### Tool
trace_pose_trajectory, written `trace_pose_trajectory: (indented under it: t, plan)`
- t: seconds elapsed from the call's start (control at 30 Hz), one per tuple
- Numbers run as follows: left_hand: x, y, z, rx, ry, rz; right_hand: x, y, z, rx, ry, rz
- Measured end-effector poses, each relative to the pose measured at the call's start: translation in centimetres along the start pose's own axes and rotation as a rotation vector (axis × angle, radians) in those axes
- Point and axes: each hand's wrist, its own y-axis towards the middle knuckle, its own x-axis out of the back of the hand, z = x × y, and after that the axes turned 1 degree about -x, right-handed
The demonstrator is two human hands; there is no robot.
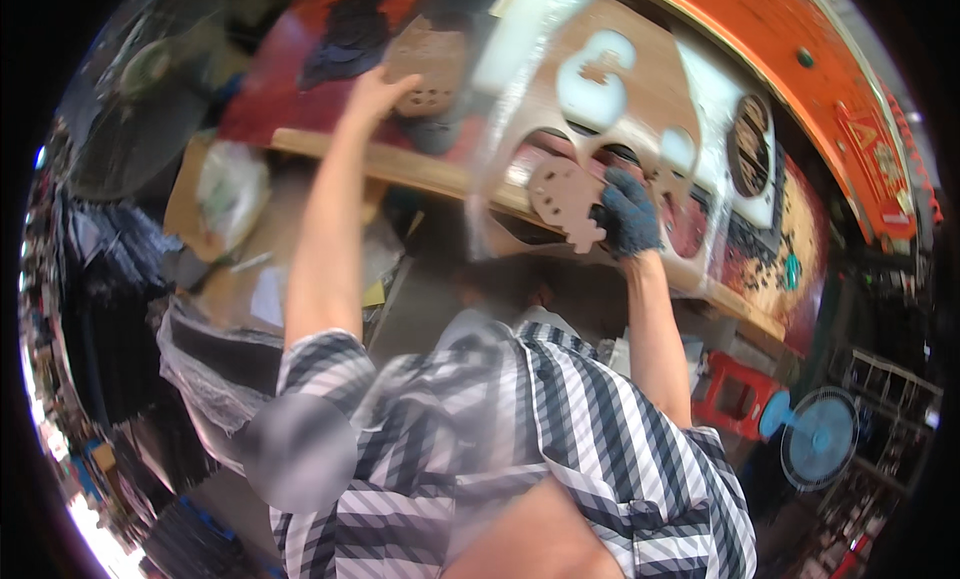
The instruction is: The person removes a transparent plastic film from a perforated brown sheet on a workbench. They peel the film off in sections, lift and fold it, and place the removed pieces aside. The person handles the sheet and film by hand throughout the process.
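Observation:
My right hand [628,217], in a dark grey glove, is closed on a flat brown cut-out piece [566,191] with small round holes and a notched lower end. It holds the piece over the near edge of a large brown sheet [648,49] with big rounded openings. Bare, with the thumb stretched out, my left hand [380,97] lies at the near left edge of another brown holed piece [432,67] on the worktable. Its other fingers are partly hidden. Beneath that piece a dark cut piece [432,135] sticks out.
Dark cut pieces [348,41] lie at the far left of the red tabletop [262,109]. An orange machine [790,54] borders the far right. Black scraps surround a green object [792,271]. Below right stand a red stool [735,391] and a blue fan [822,434]; a clear plastic bag [230,191] is at left.

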Motion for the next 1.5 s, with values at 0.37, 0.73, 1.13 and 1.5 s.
trace_pose_trajectory:
  t: [0.37,0.73,1.13,1.5]
  plan:
    - [-2.4,0.7,5.5,0.117,0.143,-0.558,-0.2,1.4,0.2,-0.340,-0.159,0.085]
    - [-14.1,-6.9,-8.1,-0.140,0.110,0.522,-0.5,1.5,-0.1,-0.205,0.122,0.359]
    - [-15.6,-19.4,-15.4,-1.261,-0.028,0.486,-0.6,4.5,-2.3,0.452,-1.444,0.016]
    - [1.5,-7.1,-4.7,-0.087,-0.311,-0.330,0.7,3.5,-2.9,0.629,-1.116,0.146]
